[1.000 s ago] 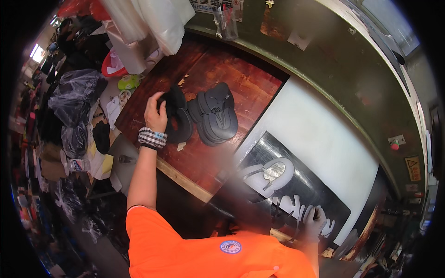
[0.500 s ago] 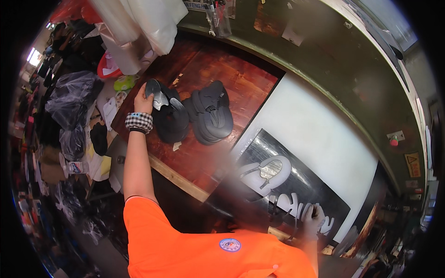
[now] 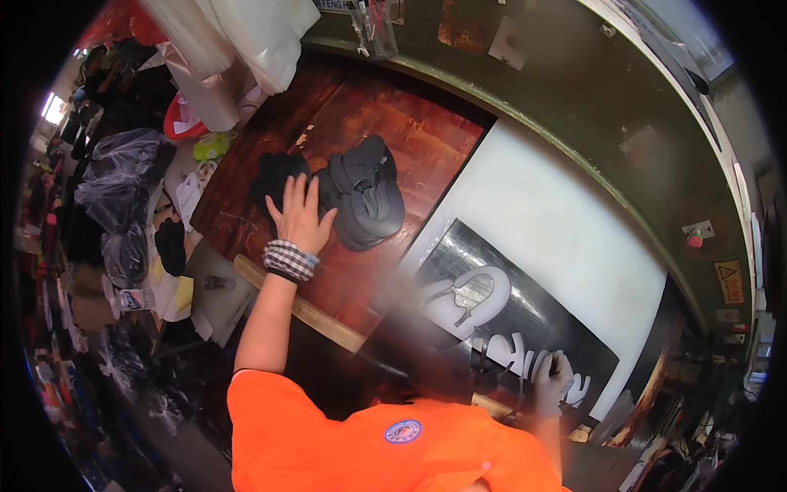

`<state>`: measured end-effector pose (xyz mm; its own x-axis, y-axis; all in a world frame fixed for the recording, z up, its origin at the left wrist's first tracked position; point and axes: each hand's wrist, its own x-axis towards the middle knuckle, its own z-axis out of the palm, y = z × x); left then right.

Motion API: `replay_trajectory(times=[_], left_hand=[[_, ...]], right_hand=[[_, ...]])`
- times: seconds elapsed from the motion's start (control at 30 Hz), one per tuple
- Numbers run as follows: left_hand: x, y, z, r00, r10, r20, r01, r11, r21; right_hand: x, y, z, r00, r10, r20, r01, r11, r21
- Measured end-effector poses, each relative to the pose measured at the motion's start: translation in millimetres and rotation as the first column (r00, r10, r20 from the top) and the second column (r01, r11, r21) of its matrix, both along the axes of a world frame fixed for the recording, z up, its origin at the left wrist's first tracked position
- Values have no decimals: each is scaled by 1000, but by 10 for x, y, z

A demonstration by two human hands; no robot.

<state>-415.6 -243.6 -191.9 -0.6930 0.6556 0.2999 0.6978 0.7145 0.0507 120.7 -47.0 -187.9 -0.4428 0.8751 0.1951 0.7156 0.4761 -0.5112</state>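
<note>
Across our red desk [image 3: 434,115], our left hand [image 3: 302,220] splays at the black pile [image 3: 277,168] — perhaps steadying it — left of the grey stack [image 3: 367,209]; well apart, our right hand [image 3: 552,382] curls by white cutouts [image 3: 515,358], grip unclear.

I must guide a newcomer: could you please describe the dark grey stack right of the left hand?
Find the red wooden tabletop, left of the white board. On it, right of the left hand, sits the dark grey stack. Unlike the blacker pile, it shows curved layers.
</note>
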Motion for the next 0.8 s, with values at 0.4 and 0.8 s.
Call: replay_trajectory(times=[0.4,0.8], left_hand=[[1461,-373,87,903,-399,160,326,878,351],[1672,376,-321,315,-941,122,762,328,559]], right_hand=[[1476,-59,474,692,-722,5,717,688,109],[1948,-382,187,556,-747,-365,582,663,-470]])
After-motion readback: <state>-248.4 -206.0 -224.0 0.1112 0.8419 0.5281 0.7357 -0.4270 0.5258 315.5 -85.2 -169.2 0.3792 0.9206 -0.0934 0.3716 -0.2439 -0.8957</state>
